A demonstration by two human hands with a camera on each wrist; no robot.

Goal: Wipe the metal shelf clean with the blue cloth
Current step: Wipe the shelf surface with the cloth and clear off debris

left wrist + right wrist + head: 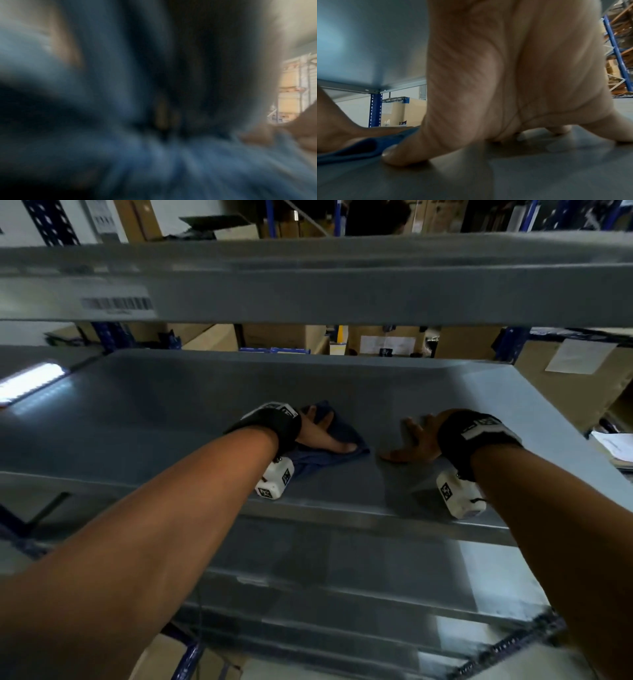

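Note:
The grey metal shelf (171, 422) runs across the head view at chest height. On its middle lies the crumpled blue cloth (346, 428), and my left hand (323, 433) presses down on it with fingers and thumb laid flat. Just right of the cloth, my right hand (416, 436) rests on the bare shelf, fingers spread and nothing in it. In the right wrist view its thumb tip (399, 155) touches the shelf (522, 175) beside the cloth (359, 147). The left wrist view is blurred and mostly filled by cloth (171, 162).
Another grey shelf (342, 278) with a barcode label (116, 303) hangs close above the hands. A lower shelf (376, 570) sits beneath. Cardboard boxes (284, 337) stand behind the rack, and a blue upright (375, 109) marks its far left corner.

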